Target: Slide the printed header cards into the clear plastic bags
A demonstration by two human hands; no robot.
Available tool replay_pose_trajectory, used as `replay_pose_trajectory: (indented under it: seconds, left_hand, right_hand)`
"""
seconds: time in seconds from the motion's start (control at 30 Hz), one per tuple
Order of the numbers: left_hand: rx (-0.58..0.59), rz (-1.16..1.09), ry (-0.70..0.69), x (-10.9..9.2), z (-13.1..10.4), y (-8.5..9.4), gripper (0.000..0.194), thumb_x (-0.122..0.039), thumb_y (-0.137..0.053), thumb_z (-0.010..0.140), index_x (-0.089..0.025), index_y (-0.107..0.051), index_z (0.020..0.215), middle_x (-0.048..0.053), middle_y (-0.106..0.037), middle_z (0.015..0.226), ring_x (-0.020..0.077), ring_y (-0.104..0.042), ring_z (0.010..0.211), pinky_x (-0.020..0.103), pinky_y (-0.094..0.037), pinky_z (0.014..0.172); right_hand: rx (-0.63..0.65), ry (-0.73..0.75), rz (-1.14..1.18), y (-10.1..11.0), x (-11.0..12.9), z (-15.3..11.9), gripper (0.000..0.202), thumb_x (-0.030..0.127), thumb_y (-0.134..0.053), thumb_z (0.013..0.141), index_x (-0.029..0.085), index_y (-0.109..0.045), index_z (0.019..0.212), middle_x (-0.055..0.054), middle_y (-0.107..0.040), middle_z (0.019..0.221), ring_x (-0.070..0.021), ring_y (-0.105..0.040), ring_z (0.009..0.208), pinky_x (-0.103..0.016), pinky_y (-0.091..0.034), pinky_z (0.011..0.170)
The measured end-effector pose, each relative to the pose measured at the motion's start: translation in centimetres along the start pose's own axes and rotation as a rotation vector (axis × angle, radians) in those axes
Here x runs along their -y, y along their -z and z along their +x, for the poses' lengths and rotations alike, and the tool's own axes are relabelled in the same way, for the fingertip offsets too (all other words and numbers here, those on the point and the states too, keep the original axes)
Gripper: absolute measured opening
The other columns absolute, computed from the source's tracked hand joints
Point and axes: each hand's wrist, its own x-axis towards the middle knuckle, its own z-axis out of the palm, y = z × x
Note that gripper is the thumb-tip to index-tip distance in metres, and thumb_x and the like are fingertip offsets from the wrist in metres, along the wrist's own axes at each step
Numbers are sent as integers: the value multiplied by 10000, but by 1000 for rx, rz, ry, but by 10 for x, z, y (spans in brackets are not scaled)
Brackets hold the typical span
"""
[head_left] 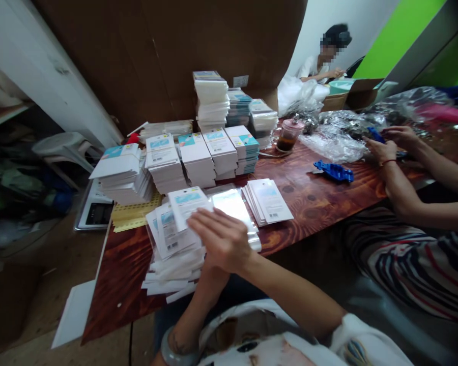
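While the right hand (223,239) lies flat and open, palm down, over a clear plastic sleeve (234,206) and the edge of a loose pile of white packets (173,249), the left hand is mostly hidden under it, so I cannot tell if it is open or closed; only the left wrist with a pale bangle (175,351) shows near the bottom of the view. The pile sits at the near edge of the desk (313,203), and its lower packets are spread and stick out over the edge. I think this is the weak point: a small push from the palm could make the slippery packets slide off to the floor. Just beside the sleeve, to the right, a small fanned stack of packets (269,201) lies on the wood. Behind it stand several neat stacks of boxed packets (198,157), and a taller stack (211,99) behind these looks a little unsteady, so a bump of the desk could bring it down. Further right a glass teapot (288,134) with dark liquid stands near the paper goods; a spill would wet them. A blue plastic part (334,171) lies apart, and another person's hands (389,145) work over crumpled plastic bags (339,134). A third person sits far behind.
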Motion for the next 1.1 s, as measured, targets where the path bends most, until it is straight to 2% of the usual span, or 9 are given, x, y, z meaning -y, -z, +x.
replay_pose_trajectory:
  seconds: [0.03, 0.17, 0.3, 0.4, 0.6, 0.73, 0.83, 1.03, 1.1]
  left_hand:
    - [-86, 27, -14, -6, 4, -6, 294, -313, -560, 807, -109, -679, 982, 144, -713, 893, 312, -653, 943, 407, -515, 823]
    - [-81, 84, 44, -22, 2, -1, 384, -343, -411, 864, -91, -684, 964, 106, -717, 844, 229, -671, 932, 277, -534, 739]
    - [12, -69, 195, -11, -21, 24, 500, -307, -595, 805, -205, -500, 1284, 85, -653, 1139, 202, -662, 955, 333, -553, 763]
    - [37, -209, 276, -2, -27, 29, 755, -265, -681, 765, -415, -281, 1387, 38, -391, 1439, 223, -555, 1147, 395, -535, 855]
    - [82, -191, 236, -4, -24, 25, 748, -302, -660, 783, -438, -258, 1399, 6, -248, 1506, 258, -416, 1273, 386, -502, 918]
    - [82, -174, 222, -4, -26, 26, 672, -300, -629, 803, -437, -302, 1375, -1, -246, 1487, 254, -419, 1262, 386, -506, 915]
    - [72, -181, 230, -2, -26, 26, 588, -321, -628, 800, -370, -372, 1326, 39, -413, 1343, 225, -492, 1177, 380, -510, 906]
    - [62, -209, 243, 0, -23, 28, 418, -331, -685, 739, -235, -484, 1093, 24, -571, 1034, 133, -610, 859, 288, -541, 783]
    - [90, -201, 234, 0, -22, 29, 452, -304, -710, 705, -220, -482, 1087, -15, -609, 810, 105, -598, 660, 229, -528, 635]
  right_hand:
    - [78, 13, 14, -7, 6, 6, 306, 135, -484, 894, 254, -612, 1145, 3, -639, 1196, -154, -563, 1147, -331, -419, 1028]
    - [221, -50, 196, -11, -2, 16, 260, 348, -619, 843, 249, -646, 1082, 5, -716, 1014, -159, -678, 908, -268, -541, 829]
    - [48, -195, 271, 38, -65, -14, 338, 342, -595, 857, 188, -613, 1157, -64, -658, 1156, -177, -580, 1126, -298, -472, 960]
    - [304, -200, 72, 81, -129, -50, 717, 263, -781, 661, 185, -494, 1314, -129, -397, 1425, -316, -341, 1323, -476, -385, 1039]
    - [488, -258, 83, 111, -197, -79, 564, 280, -754, 690, 245, -589, 1229, -69, -615, 1213, -324, -607, 1069, -474, -504, 919]
    - [548, -270, 184, 117, -199, -67, 468, 347, -720, 728, 270, -629, 1181, -28, -655, 1144, -318, -645, 993, -465, -523, 887]
    - [532, -212, 181, 125, -187, -62, 336, 276, -624, 810, 267, -652, 1145, -11, -679, 1103, -286, -669, 939, -426, -548, 840]
    - [-199, 41, 145, 122, -109, -98, 472, 76, -500, 854, 278, -533, 1279, -44, -654, 1166, -228, -635, 1037, -361, -553, 842]
    - [-136, 184, 290, 113, -81, -114, 392, 141, -458, 906, 256, -538, 1272, -62, -646, 1178, -220, -622, 1064, -365, -555, 854]
